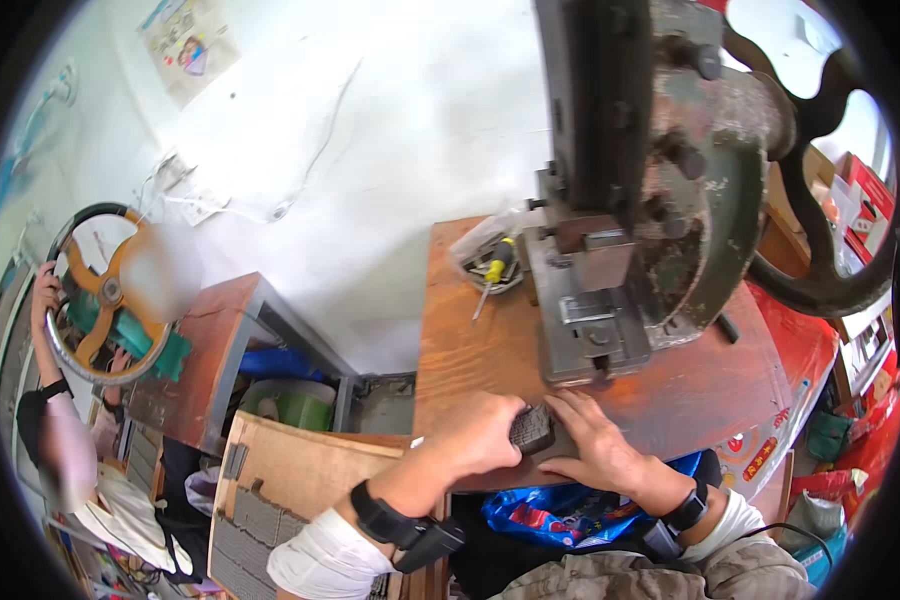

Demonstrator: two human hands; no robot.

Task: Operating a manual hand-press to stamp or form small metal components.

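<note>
At the front edge of the wooden bench (480, 365), my left hand (480, 430) is closed on a small stack of dark grey strips (533, 428). My right hand (600, 440) rests just right of the stack, thumb and fingers apart, its fingertips close to the strips. Whether they touch them I cannot tell. Beyond my hands stands a heavy hand press (690, 180), with a metal die (595, 330) at its base. Left of my left forearm, a wooden tray (305, 460) holds rows of similar grey strips (260, 535).
A yellow-handled screwdriver (498, 262) leans on a clear plastic container (485, 245) beside the press. The press's large wavy handwheel (820, 290) is at the right. A blue plastic bag (560, 510) lies below the bench edge. Far left, another person grips a wheel (110, 290).
</note>
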